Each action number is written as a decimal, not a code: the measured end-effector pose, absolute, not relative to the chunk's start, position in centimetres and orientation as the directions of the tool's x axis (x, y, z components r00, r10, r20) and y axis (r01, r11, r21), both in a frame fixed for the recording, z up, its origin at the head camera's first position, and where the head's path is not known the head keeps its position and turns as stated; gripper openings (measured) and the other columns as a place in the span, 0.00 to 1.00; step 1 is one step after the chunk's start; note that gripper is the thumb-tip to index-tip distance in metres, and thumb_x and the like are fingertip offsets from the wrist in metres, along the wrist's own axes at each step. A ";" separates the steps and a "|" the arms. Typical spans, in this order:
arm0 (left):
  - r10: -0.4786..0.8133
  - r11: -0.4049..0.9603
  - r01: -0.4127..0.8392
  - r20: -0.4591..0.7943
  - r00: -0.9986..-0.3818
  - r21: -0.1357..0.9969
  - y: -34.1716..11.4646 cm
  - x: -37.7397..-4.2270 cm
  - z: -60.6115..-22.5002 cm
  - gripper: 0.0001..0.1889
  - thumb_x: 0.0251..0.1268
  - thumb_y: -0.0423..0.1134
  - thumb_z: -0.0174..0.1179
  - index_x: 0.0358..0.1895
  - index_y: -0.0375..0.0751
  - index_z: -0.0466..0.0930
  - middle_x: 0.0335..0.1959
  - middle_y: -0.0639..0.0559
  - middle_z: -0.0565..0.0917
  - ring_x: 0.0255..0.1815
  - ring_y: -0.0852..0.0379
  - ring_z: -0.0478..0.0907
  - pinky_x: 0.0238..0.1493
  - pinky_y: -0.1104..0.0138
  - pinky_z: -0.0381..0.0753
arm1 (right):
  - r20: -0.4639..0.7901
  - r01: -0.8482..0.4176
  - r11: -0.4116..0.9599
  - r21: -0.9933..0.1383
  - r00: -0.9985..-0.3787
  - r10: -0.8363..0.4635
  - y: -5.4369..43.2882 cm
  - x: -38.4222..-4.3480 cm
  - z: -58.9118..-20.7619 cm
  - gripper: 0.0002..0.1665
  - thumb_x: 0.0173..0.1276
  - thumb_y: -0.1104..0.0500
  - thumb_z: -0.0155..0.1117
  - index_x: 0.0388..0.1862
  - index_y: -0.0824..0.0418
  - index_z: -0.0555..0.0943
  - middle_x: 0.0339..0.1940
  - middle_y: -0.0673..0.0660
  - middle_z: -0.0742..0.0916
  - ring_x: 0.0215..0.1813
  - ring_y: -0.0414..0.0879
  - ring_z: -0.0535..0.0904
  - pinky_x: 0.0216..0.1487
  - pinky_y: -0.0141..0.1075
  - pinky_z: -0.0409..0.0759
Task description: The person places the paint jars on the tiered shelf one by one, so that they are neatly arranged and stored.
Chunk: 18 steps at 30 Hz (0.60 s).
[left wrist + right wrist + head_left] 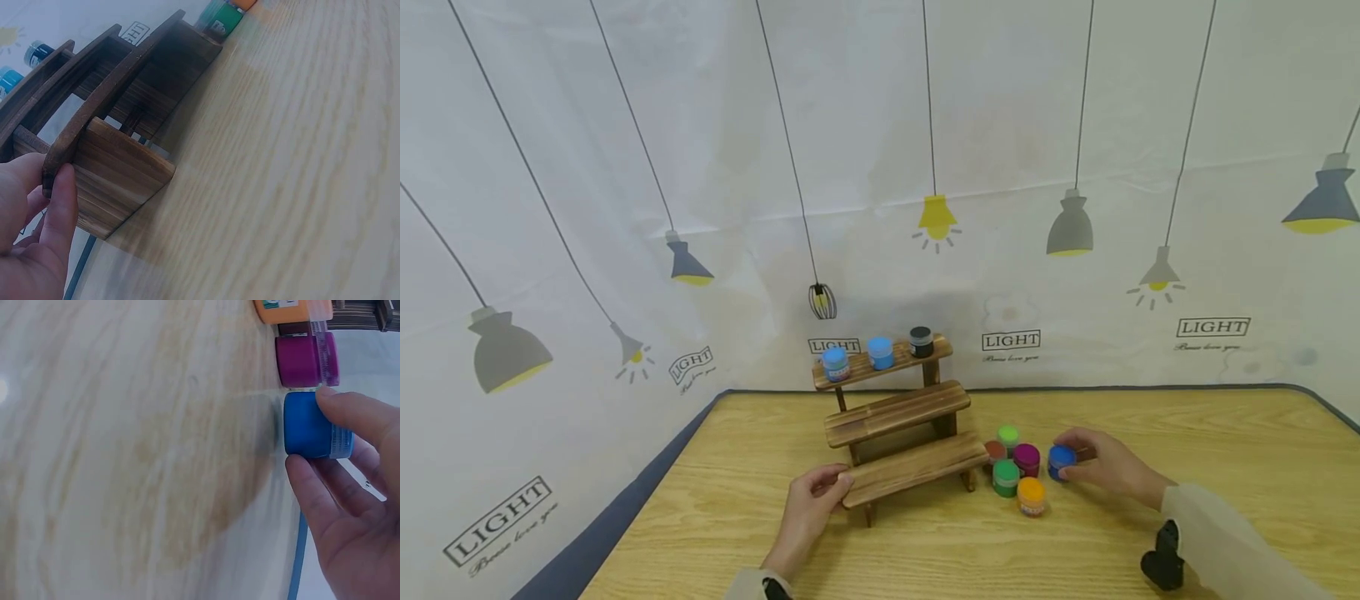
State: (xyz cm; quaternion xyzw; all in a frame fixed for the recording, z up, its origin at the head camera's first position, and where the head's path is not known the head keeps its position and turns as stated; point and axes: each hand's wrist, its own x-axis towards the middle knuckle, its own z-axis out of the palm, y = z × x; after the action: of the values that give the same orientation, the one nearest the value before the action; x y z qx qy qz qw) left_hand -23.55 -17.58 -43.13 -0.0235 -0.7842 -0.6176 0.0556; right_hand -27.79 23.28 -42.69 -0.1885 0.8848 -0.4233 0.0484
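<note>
Sleeve (pixel 1232 542), beige, right arm: nearest the head camera. Left hand (pixel 811 500) grips three-tier wooden stand (pixel 898 412) by its bottom-tier end, apparently steadying it; right hand (pixel 1108 467) holds blue paint jar (pixel 1062 462) beside clustered jars (pixel 1006 478). Top-tier jars (pixel 881 353): three.
Left wrist: fingers pinch the tier's edge.
Right wrist: thumb and fingertips clamp the blue jar, likely for control; magenta jar (pixel 306 359) adjacent.

The stand (pixel 917 470) is smooth wood, the jars (pixel 307 425) plastic.
</note>
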 end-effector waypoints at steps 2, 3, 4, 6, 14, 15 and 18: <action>-0.032 0.233 0.107 0.117 -0.993 0.967 -17.5 -23.5 -43.1 0.17 0.58 0.37 0.58 0.45 0.25 0.75 0.32 0.45 0.80 0.26 0.61 0.76 0.26 0.69 0.77 | 0.085 -0.297 0.576 -0.762 -0.927 -0.366 23.4 -27.6 -42.5 0.25 0.54 0.60 0.66 0.48 0.71 0.72 0.43 0.61 0.79 0.45 0.55 0.74 0.46 0.46 0.74; -0.032 0.232 0.108 0.118 -0.992 0.967 -17.5 -23.5 -43.1 0.17 0.58 0.37 0.58 0.45 0.25 0.75 0.32 0.45 0.80 0.26 0.62 0.76 0.26 0.69 0.77 | 0.091 -0.302 0.577 -0.759 -0.926 -0.366 23.4 -27.5 -42.4 0.25 0.54 0.60 0.66 0.48 0.72 0.72 0.43 0.61 0.79 0.45 0.56 0.74 0.46 0.47 0.74; -0.031 0.231 0.108 0.118 -0.993 0.967 -17.5 -23.5 -43.0 0.17 0.58 0.37 0.58 0.46 0.25 0.75 0.32 0.45 0.80 0.26 0.61 0.76 0.26 0.68 0.78 | 0.095 -0.302 0.582 -0.755 -0.928 -0.359 23.4 -27.4 -42.3 0.25 0.54 0.60 0.66 0.48 0.71 0.72 0.42 0.61 0.79 0.45 0.55 0.74 0.46 0.46 0.74; -0.031 0.230 0.109 0.119 -0.992 0.967 -17.5 -23.4 -43.0 0.17 0.58 0.37 0.58 0.46 0.25 0.75 0.32 0.45 0.80 0.26 0.61 0.76 0.26 0.68 0.78 | 0.102 -0.308 0.588 -0.748 -0.929 -0.357 23.5 -27.2 -42.1 0.25 0.54 0.61 0.66 0.48 0.71 0.72 0.42 0.61 0.79 0.45 0.55 0.74 0.46 0.47 0.74; -0.032 0.231 0.117 0.128 -0.991 0.966 -17.5 -23.5 -43.1 0.17 0.58 0.36 0.58 0.45 0.25 0.75 0.32 0.45 0.80 0.26 0.62 0.76 0.26 0.67 0.78 | 0.157 -0.387 0.568 -0.726 -0.898 -0.410 23.3 -26.8 -41.0 0.26 0.57 0.58 0.64 0.50 0.73 0.71 0.42 0.61 0.80 0.44 0.56 0.75 0.44 0.48 0.75; -0.035 0.231 0.115 0.126 -0.991 0.966 -17.5 -23.5 -43.1 0.17 0.58 0.36 0.58 0.45 0.25 0.76 0.32 0.45 0.80 0.26 0.62 0.76 0.26 0.68 0.78 | 0.172 -0.403 0.565 -0.720 -0.892 -0.417 23.2 -26.7 -40.8 0.26 0.57 0.58 0.64 0.50 0.73 0.71 0.41 0.60 0.80 0.43 0.55 0.75 0.43 0.47 0.75; -0.037 0.231 0.113 0.125 -0.991 0.966 -17.5 -23.5 -43.1 0.16 0.58 0.36 0.58 0.45 0.25 0.76 0.32 0.45 0.80 0.26 0.62 0.76 0.26 0.68 0.78 | 0.210 -0.437 0.566 -0.700 -0.882 -0.422 22.8 -26.6 -40.0 0.26 0.57 0.57 0.64 0.50 0.73 0.71 0.41 0.60 0.80 0.42 0.54 0.76 0.42 0.46 0.76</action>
State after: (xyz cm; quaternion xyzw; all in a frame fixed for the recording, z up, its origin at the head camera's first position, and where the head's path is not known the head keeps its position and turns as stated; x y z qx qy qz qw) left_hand -23.52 -17.47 -43.13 -0.0244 -0.7821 -0.6197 0.0608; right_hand -26.62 22.80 -40.02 -0.2427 0.8847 -0.3979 -0.0093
